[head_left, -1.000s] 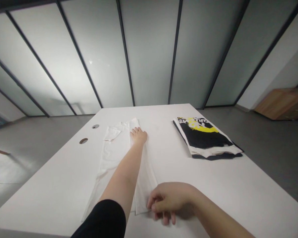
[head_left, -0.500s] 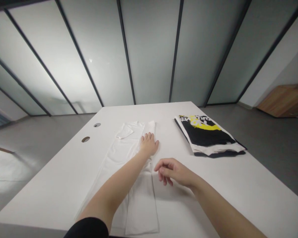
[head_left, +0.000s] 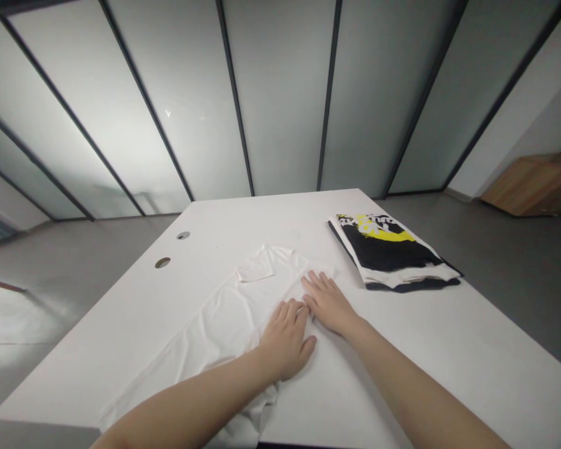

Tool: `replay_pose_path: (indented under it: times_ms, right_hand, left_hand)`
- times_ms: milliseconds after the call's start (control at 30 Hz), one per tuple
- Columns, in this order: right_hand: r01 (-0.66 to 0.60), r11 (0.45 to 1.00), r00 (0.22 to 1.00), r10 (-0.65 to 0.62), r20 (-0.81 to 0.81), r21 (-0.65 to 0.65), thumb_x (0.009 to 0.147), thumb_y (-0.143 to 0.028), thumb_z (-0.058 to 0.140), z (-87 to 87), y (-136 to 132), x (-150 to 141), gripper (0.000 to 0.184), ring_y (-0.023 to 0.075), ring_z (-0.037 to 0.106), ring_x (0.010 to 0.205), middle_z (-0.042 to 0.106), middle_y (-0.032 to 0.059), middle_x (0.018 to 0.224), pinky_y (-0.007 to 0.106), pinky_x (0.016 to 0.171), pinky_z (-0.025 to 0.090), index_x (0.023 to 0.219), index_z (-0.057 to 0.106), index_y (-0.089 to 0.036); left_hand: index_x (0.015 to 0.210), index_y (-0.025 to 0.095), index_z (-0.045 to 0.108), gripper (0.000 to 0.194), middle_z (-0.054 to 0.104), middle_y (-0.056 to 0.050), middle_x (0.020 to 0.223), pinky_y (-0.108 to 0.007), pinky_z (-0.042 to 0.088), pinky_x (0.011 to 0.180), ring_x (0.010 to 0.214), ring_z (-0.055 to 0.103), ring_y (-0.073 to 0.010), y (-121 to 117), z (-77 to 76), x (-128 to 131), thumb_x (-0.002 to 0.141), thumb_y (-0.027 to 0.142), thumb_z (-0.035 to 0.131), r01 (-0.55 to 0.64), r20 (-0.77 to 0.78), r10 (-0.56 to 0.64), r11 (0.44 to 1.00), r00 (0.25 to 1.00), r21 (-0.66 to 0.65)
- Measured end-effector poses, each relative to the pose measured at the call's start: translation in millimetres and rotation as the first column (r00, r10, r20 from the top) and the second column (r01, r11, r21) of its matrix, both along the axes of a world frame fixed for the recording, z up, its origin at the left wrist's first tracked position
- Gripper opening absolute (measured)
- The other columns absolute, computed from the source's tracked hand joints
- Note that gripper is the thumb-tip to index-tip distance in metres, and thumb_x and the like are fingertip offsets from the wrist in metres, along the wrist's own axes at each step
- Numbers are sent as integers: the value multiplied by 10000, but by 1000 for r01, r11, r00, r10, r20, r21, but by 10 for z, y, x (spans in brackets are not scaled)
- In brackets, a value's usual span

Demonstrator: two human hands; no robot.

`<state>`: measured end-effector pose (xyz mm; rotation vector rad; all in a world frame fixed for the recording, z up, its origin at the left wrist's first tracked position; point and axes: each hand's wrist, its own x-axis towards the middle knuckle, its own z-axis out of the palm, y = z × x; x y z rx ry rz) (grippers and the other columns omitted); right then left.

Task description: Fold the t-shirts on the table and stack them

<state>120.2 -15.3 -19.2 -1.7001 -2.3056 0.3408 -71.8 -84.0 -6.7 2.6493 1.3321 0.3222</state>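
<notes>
on a white table, left hand, right hand, both open, flat on a t-shirt

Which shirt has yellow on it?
The folded black shirt on the right, with its yellow print; the flat white shirt has no yellow.

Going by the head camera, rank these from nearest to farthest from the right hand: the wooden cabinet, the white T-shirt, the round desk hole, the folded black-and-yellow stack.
1. The white T-shirt: under the fingers of the right hand, touching.
2. The folded black-and-yellow stack: to the hand's right, on the table.
3. The round desk hole: left, across the table.
4. The wooden cabinet: far right, on the floor beyond the table.
</notes>
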Motion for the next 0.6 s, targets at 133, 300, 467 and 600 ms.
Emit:
replay_pose_path:
  times_ms: [133, 300, 467, 600]
  right_hand:
    - [179, 983, 975, -171, 144, -40, 1097, -418, 404, 36, 135, 118, 646, 391, 242, 1644, 284, 136, 1782, 590, 1304, 230, 1700, 390, -185]
    - [298, 954, 949, -300, 98, 29, 1100, -336, 371, -47, 238, 265, 590, 419, 320, 1609, 358, 163, 1750, 579, 1289, 278, 1646, 477, -140]
    - [307, 946, 947, -294, -129, 102, 1086, -284, 376, -205, 283, 320, 539, 418, 321, 1608, 433, 167, 1711, 616, 1278, 302, 1565, 580, -143]
    - [245, 954, 916, -170, -363, 172, 1079, -319, 381, -244, 268, 245, 507, 371, 376, 1591, 544, 176, 1626, 625, 1291, 295, 1464, 667, -154]
  left_hand:
    - [1647, 192, 410, 673, 422, -147, 1709, -526, 230, 1342, 1622, 307, -338, -28, -37, -64, 1067, 533, 426, 6, -26, -7, 998, 1000, -58]
    - [1692, 207, 367, 713, 314, -113, 1777, -537, 203, 1353, 1657, 232, -339, -13, -45, -80, 1077, 569, 377, 16, -43, -20, 995, 999, -94]
    - [1710, 245, 338, 722, 263, -83, 1796, -559, 201, 1348, 1667, 196, -343, 66, -115, -63, 1074, 583, 382, 11, -74, -15, 998, 997, -57]
    - [1711, 246, 334, 702, 293, -87, 1786, -568, 228, 1335, 1662, 216, -342, 266, -199, 3, 1082, 557, 374, -33, -100, 32, 999, 994, -6]
